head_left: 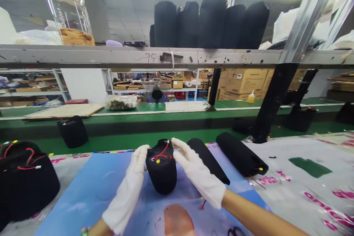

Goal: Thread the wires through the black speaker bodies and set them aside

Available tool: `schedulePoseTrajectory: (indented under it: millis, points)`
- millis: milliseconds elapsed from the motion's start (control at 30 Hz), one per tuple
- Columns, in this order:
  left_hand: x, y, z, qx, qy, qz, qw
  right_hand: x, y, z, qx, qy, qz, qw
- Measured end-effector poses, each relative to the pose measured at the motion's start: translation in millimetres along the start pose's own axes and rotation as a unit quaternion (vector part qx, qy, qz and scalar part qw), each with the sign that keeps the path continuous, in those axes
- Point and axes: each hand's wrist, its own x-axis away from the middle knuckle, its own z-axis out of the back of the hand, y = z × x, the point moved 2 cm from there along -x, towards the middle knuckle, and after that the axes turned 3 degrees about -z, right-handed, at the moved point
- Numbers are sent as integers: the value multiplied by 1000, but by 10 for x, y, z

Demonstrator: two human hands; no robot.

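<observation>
Down front, black loops (235, 231), scissor handles perhaps, lie nearer than the fingers; the left glove (137, 164) and right glove (192, 162), fingers straight and open, flank a black-wrapped, red-wired bundle (163, 175).

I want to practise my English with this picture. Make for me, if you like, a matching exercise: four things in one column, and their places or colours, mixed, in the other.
Column 1
1. Clear jar
2. Small squeeze bottle
3. Green scrap
4. Black bundle with red wires on top

Column 2
A. Between the gloved left hand and the gloved right hand
B. Yellow inside
C. On the raised shelf, at the left
D. Lying flat on the printed plastic sheet, at the right

Right pairs: 1-C, 2-B, 3-D, 4-A
</observation>
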Motion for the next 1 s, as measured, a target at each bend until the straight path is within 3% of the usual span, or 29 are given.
schedulePoseTrajectory:
  millis: [167, 267, 333, 433, 533, 667, 800, 900, 1000]
  points:
    - [-335, 247, -68, 14, -147, -115, 982, 389, -19, 18, 68, -13, 89, 994]
    - [-427, 392, -36, -11, -178, -97, 979, 403, 71, 92, 84, 8, 111, 990]
    - [-422, 494, 55, -24, -228, -76, 970, 386, 123, 148, 87, 14, 111, 990]
    - [-376, 627, 175, -35, -331, -65, 941, 388, 133, 173, 84, 7, 118, 989]
    - [-374, 699, 154, -79, -395, -81, 912, 420, 100, 107, 45, -6, 120, 992]
    - [-446, 691, -10, -137, -384, -131, 904, 511, 129, 39, 8, -6, 137, 991]
    - [-460, 595, -102, -128, -321, -182, 921, 633, 215, 164, 8, -7, 197, 980]
    - [-427, 498, -110, -117, -275, -184, 936, 673, 172, 310, 112, 66, 328, 936]
    - [-381, 440, -110, -106, -246, -177, 947, 630, 62, 310, 226, 50, 427, 874]
